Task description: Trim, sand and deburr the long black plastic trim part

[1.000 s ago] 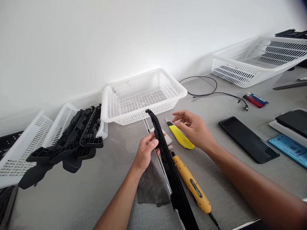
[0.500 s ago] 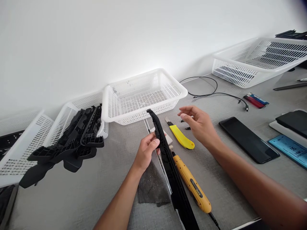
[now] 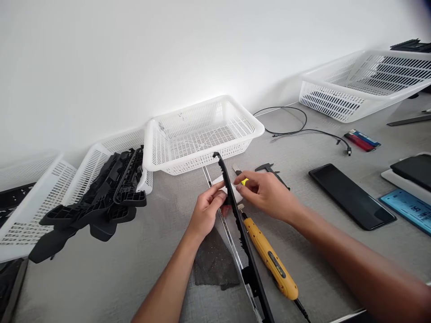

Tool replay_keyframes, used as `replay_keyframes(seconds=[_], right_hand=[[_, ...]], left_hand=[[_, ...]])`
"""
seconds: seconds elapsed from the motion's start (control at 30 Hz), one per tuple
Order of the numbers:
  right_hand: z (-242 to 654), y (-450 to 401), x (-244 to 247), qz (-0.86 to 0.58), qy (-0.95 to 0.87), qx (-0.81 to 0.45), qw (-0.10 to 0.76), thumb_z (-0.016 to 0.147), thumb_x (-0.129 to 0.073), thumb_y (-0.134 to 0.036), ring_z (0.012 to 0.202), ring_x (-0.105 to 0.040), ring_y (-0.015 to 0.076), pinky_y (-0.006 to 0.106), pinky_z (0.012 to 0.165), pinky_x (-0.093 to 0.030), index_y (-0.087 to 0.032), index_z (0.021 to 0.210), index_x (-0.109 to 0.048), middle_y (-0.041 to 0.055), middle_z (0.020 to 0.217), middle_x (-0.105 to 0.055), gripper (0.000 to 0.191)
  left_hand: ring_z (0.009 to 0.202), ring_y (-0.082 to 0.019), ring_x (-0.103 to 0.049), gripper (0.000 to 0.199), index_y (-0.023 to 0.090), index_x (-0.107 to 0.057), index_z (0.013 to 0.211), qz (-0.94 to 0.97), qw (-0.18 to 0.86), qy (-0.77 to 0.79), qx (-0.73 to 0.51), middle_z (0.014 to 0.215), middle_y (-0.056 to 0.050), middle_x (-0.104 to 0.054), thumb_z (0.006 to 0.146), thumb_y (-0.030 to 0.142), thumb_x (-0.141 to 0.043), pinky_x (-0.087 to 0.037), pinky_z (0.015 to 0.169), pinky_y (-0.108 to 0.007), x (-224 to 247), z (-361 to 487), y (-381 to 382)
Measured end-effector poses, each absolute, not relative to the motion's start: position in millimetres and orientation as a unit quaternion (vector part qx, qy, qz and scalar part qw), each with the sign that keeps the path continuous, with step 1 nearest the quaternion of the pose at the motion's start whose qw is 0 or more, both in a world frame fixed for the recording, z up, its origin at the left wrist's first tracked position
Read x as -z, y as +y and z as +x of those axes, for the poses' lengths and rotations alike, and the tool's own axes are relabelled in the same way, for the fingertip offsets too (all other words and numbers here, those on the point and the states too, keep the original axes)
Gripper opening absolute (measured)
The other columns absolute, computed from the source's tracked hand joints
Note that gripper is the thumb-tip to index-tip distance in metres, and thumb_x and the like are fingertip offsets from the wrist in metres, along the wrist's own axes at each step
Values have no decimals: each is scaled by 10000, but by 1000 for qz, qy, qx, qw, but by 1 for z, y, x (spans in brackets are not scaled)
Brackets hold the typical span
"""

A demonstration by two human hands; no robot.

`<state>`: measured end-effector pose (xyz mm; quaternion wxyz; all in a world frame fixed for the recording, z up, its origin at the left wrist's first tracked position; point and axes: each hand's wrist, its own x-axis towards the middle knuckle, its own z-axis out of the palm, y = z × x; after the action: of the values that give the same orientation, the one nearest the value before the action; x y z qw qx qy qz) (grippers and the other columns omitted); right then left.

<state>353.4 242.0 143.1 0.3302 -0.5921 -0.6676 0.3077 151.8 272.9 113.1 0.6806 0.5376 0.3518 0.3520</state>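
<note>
My left hand (image 3: 208, 210) is closed around a long black plastic trim strip (image 3: 235, 215), pinching it near its upper end. The strip stands tilted on its narrow side, running from the hooked tip down to the bottom edge of the view. My right hand (image 3: 266, 194) is just right of the strip, thumb and forefinger apart and close to its edge; whether they touch it I cannot tell. Beneath that hand lies a yellow utility knife (image 3: 244, 181), mostly covered. A yellow corded power tool (image 3: 271, 260) rests alongside the strip. Behind the right hand shows a dark caliper (image 3: 267, 168).
A white basket (image 3: 202, 157) stands ahead; another white basket (image 3: 336, 105) is at right. Black plastic parts (image 3: 101, 193) fill a basket at left. A dark cloth (image 3: 215, 264) lies under the strip. A phone (image 3: 352, 196), lighters (image 3: 362, 140) and a cable (image 3: 306, 117) are at right.
My right hand has moved left to the strip, now covering most of the utility knife and revealing the caliper. The strip has been turned onto its narrow edge in my left hand.
</note>
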Motion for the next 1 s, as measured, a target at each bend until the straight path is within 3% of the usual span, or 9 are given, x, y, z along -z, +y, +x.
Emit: replay_keyframes(seconds=[0.1,0.2,0.33,0.4,0.57,0.67,0.87,1.0], right_hand=[[350,238,-148,-563,-695,-329,302,984,-573,-298,495,-459,132,294,554,-313,-212,1077,-695,-79,539,-546,176],[346,235,-152,-537,-694,-371,302,974,-579,-294,521,-500,137,285,564,-345,-210,1144,-647,-76,586,-599,201],[343,233,-153,-520,-680,-414,308,983,-634,-380,539,-518,143,278,550,-340,-221,1095,-611,-69,605,-612,196],[342,233,-150,-523,-663,-431,319,983,-663,-412,539,-509,143,275,542,-330,-224,1074,-612,-70,600,-597,215],[342,234,-145,-461,-547,-594,368,932,-770,-443,570,-549,134,248,553,-385,-233,1010,-591,-53,650,-654,286],[346,235,-148,-437,-499,-634,398,889,-821,-433,498,-482,102,221,491,-346,-234,939,-571,-67,603,-641,323],[352,236,-157,-430,-449,-615,485,867,-829,-402,409,-313,70,204,414,-224,-239,816,-521,-112,452,-499,352],[354,239,-152,-410,-404,-614,539,900,-795,-382,413,-306,71,206,426,-239,-237,817,-547,-110,457,-479,299]], left_hand=[[647,-147,-567,479,184,-766,1275,532,685,348,-356,813,-14,-693,936,522,-759,-496,591,-262,-110,152,275],[783,-187,-668,412,220,-796,1195,521,677,352,-382,916,-37,-763,904,512,-816,-535,714,-272,-103,150,278],[1059,-259,-711,419,232,-799,1188,549,639,359,-400,1149,-73,-794,876,506,-854,-537,925,-312,-101,148,280],[1091,-273,-705,433,228,-794,1171,564,629,360,-397,1164,-78,-789,870,535,-852,-535,932,-318,-105,149,279],[846,-213,-681,401,208,-774,1038,579,632,343,-384,1040,-63,-767,888,578,-816,-518,714,-279,-117,153,274],[683,-157,-591,393,199,-776,1035,579,653,323,-366,892,-27,-720,945,580,-749,-488,653,-271,-122,154,271],[640,-151,-539,498,170,-818,951,602,662,289,-340,691,-11,-622,1021,617,-609,-451,631,-265,-122,151,269],[630,-167,-561,624,154,-840,900,612,661,281,-331,671,-41,-647,1003,705,-567,-459,627,-281,-119,151,268]])
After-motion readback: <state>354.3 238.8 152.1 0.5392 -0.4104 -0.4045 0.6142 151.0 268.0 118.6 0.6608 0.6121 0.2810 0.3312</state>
